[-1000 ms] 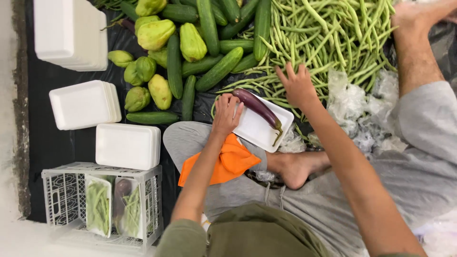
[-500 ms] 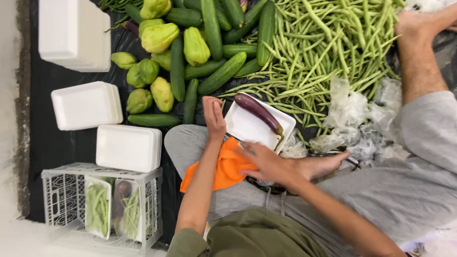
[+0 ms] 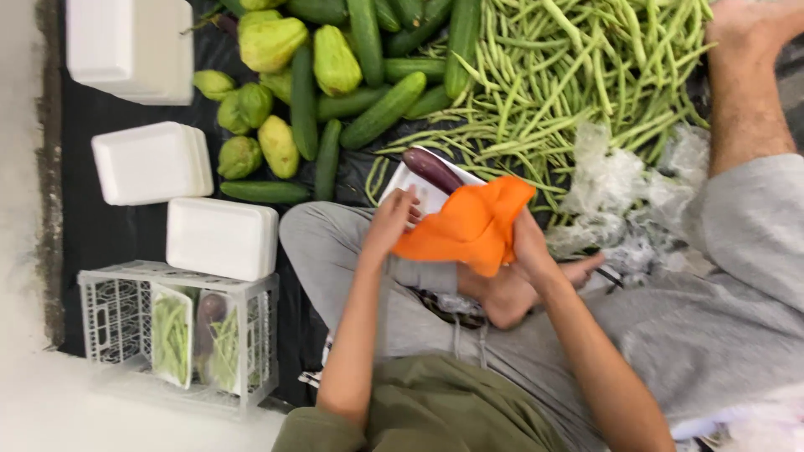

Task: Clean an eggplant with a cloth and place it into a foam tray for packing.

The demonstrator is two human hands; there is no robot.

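I sit cross-legged on the floor. My left hand [image 3: 392, 221] holds the near edge of a white foam tray [image 3: 423, 194] that carries a purple eggplant [image 3: 432, 170]. An orange cloth [image 3: 471, 228] is raised over the tray, and my right hand [image 3: 529, 247] grips its right side. Beyond the tray lies a big heap of green beans [image 3: 569, 75]. Cucumbers [image 3: 381, 109] and pale green chayotes [image 3: 276, 42] lie to the left of the beans.
Stacks of white foam trays [image 3: 151, 161] [image 3: 221, 238] [image 3: 130, 48] sit at left on a black sheet. A white plastic crate [image 3: 109, 318] holds wrapped trays of beans. Crumpled clear plastic film [image 3: 611, 201] lies right of the tray. My bare foot [image 3: 745, 33] rests at top right.
My right hand came back from the beans, took the orange cloth off my lap and lifted it over the tray. My left hand stayed on the tray.
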